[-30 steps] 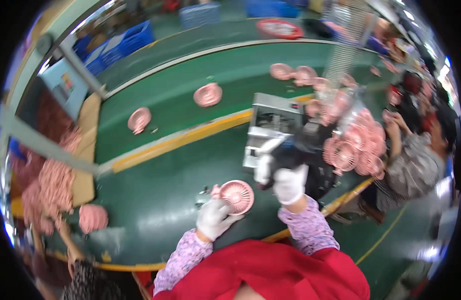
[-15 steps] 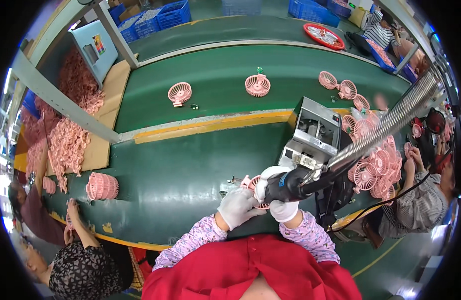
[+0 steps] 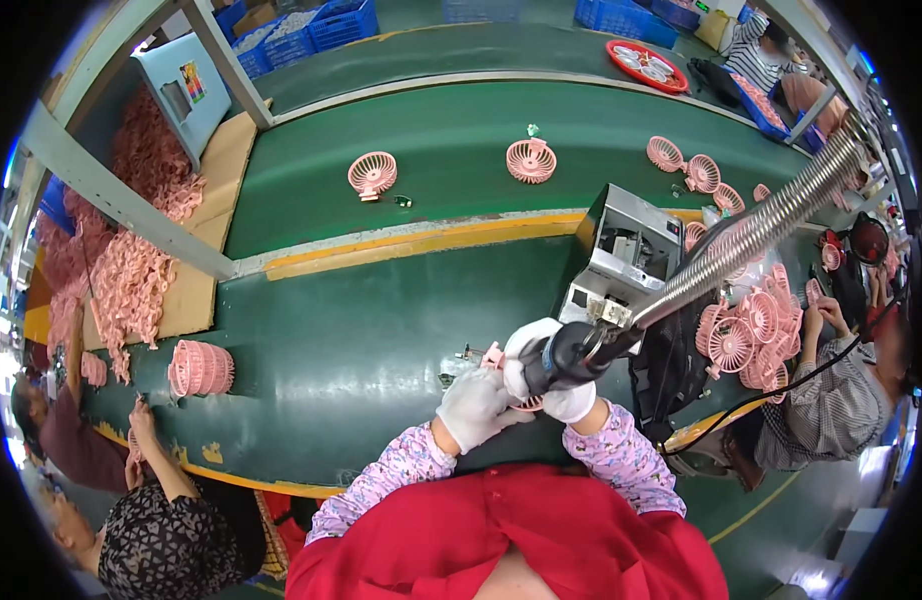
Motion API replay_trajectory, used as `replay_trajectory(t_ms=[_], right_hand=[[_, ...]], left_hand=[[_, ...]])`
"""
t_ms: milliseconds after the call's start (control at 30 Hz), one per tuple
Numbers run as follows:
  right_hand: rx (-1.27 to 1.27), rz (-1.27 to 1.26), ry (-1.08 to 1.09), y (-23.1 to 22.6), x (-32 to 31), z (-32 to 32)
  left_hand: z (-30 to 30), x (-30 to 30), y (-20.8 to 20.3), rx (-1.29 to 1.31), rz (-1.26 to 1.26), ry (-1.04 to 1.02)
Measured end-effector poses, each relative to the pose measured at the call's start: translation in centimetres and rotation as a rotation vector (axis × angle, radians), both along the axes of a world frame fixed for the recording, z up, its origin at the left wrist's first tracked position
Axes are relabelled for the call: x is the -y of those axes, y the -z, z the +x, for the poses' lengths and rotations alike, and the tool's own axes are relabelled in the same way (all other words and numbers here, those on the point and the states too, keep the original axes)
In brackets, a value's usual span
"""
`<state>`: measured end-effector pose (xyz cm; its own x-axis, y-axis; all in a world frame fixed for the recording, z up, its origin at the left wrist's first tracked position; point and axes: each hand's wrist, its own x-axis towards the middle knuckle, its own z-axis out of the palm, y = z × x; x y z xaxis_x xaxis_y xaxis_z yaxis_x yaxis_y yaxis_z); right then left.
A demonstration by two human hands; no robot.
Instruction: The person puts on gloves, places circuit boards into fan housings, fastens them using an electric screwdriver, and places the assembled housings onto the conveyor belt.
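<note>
My left hand (image 3: 473, 412), in a white glove, is closed round a pink fan housing (image 3: 493, 355) low over the green bench. The housing is mostly hidden by my hands and the tool. My right hand (image 3: 569, 402), also gloved, wraps round a black electric screwdriver (image 3: 571, 352), which stands over the housing. The driver's tip is hidden. A small green circuit board (image 3: 448, 380) with wires and a thin metal part lies just left of the housing. Behind my right hand stands a metal box-shaped machine (image 3: 636, 250).
Pink fan housings (image 3: 372, 175) with small boards lie on the green conveyor (image 3: 441, 150). A housing stack (image 3: 201, 368) stands left; a large pile (image 3: 756, 330) lies right. A coiled metal hose (image 3: 761, 225) slants above the machine. Co-workers sit on both sides.
The screwdriver and my right hand have shifted slightly left, and the driver looks more upright. The housings on the conveyor have moved a little to the right. My left hand keeps its hold.
</note>
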<state>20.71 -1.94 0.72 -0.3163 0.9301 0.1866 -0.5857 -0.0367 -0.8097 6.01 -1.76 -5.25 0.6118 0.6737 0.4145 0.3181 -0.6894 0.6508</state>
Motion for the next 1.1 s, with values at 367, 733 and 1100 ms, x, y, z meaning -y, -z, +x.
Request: replay_trajectory(t_ms=[367,733,1100], right_hand=[[0.000,0.296,0.657,-5.8,-0.9,4.4],[-0.079,0.171,0.555,-2.2,-1.1,3.5],[-0.134,0.047,0.409,2.1,-0.3,-0.1]], left_hand=[[-5.7,-4.1,-4.1,0.089,0.186,-0.616],[-1.2,0.7,-0.6,-0.389,-0.092,0.019],[-1.2,0.2,-0.2,-0.309,-0.081,0.035]])
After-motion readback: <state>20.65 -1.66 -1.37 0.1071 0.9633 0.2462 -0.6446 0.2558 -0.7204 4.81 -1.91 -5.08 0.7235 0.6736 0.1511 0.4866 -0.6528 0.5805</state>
